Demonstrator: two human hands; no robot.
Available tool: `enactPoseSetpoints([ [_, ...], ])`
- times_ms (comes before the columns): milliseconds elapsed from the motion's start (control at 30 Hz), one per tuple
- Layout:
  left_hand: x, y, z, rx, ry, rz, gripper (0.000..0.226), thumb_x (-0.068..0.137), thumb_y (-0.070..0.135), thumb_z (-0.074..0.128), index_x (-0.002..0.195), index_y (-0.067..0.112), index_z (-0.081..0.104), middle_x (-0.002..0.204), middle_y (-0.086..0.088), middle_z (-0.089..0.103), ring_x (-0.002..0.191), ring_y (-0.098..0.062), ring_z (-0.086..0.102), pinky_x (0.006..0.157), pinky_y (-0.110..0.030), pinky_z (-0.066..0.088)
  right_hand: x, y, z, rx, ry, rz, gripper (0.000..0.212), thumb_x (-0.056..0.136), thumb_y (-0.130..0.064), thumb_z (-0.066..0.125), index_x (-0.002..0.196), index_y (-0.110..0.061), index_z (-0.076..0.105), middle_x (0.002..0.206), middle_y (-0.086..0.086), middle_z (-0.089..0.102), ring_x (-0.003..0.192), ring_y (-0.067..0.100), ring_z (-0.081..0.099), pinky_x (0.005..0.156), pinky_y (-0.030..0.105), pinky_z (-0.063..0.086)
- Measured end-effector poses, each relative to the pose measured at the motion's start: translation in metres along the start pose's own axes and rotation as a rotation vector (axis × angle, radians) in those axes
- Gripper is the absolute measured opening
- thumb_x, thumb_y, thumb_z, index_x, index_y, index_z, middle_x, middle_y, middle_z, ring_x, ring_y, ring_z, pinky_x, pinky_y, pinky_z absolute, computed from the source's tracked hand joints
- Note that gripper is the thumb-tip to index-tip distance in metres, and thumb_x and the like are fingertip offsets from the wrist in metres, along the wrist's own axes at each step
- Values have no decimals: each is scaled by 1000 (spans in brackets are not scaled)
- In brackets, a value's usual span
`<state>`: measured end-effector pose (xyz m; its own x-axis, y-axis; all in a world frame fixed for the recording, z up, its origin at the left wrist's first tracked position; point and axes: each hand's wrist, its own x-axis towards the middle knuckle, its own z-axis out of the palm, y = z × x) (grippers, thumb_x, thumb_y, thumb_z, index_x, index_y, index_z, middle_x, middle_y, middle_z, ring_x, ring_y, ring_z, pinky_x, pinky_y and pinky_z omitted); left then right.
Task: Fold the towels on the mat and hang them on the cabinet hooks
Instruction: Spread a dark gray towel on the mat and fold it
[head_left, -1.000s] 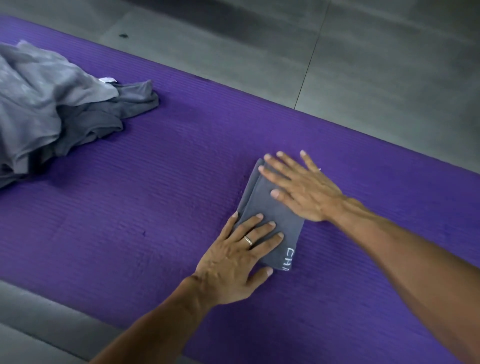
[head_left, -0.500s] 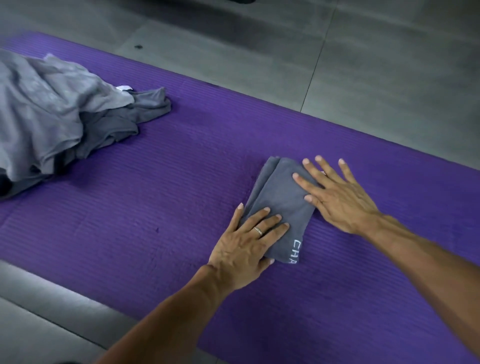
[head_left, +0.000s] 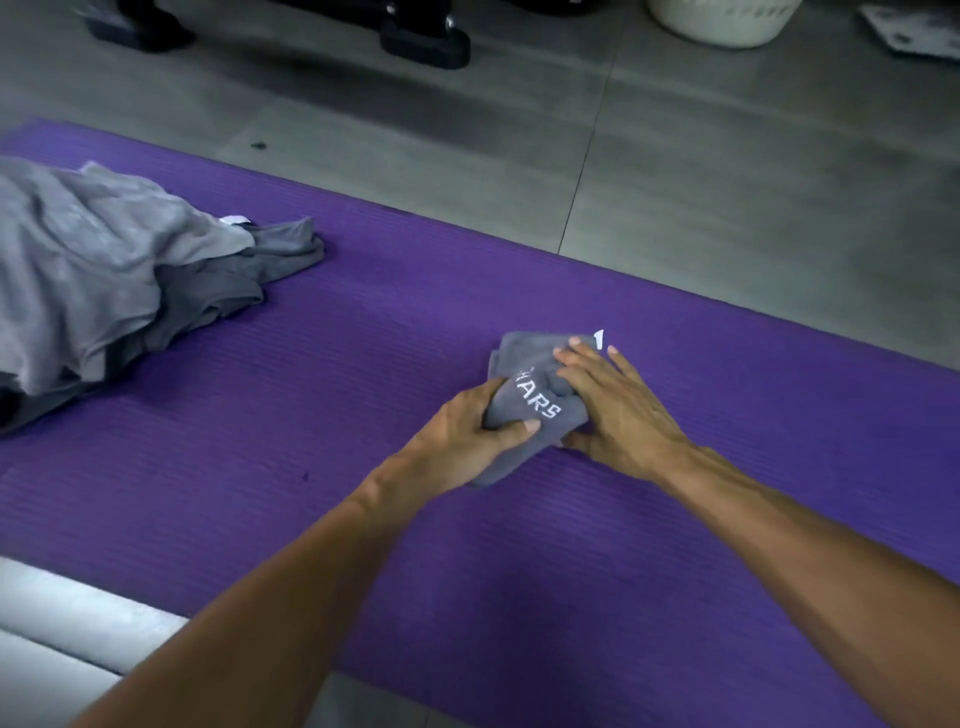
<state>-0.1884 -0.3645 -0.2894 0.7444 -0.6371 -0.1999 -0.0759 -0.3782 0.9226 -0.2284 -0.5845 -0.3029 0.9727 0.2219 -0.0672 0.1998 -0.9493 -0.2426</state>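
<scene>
Two hands on one small grey towel (head_left: 540, 387) right now, sitting on the purple mat (head_left: 363, 415) around 3 o'clock from the mat's middle; left hand (head_left: 467, 436) has its fingers tucked under the near-left edge with the thumb clamped on top, so it's pinching the bundle; right hand (head_left: 618, 410) lies over the right side with fingers fairly straight, thumb down by the near edge, more pressing than gripping as far as I can tell.

Towel is folded small, white lettering showing on top, and a little white tag (head_left: 599, 339) pokes out at the far end, about 12 o'clock from the hands; looks to me like the fold is basically done and it's about to get picked up for the hook.

What could go wrong imo: the layers already look a bit bunched at the far end; lifting by that one pinched edge could let the rest flop open, so the fold is lost before it gets anywhere; the right hand would want to get properly around it first. No cabinet or hooks in view, so can't say how far the carry is.

Over at 9 o'clock there's a heap of grey towels (head_left: 104, 275) not yet folded, well apart from the hands; plenty left to do; white basket (head_left: 727, 21) on the tile floor (head_left: 727, 182) at 1 o'clock.
</scene>
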Motion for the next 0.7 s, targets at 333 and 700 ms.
enactPoseSetpoints([
  [333,-31,9,-32,46,178,-111,53,70,67,65,103,26,64,90,11,71,85,-3,67,76,-30,55,-9,-39,-66,143,-162,121,36,70,-49,61,92,-26,46,85,-3,54,82,23,57,72,41,46],
  [700,-119,180,-63,509,141,-76,30,75,48,58,84,21,67,84,5,72,81,-23,69,72,-39,55,-101,-133,-222,132,-150,542,38,78,-47,66,89,-24,37,92,1,56,89,32,59,66,35,39],
])
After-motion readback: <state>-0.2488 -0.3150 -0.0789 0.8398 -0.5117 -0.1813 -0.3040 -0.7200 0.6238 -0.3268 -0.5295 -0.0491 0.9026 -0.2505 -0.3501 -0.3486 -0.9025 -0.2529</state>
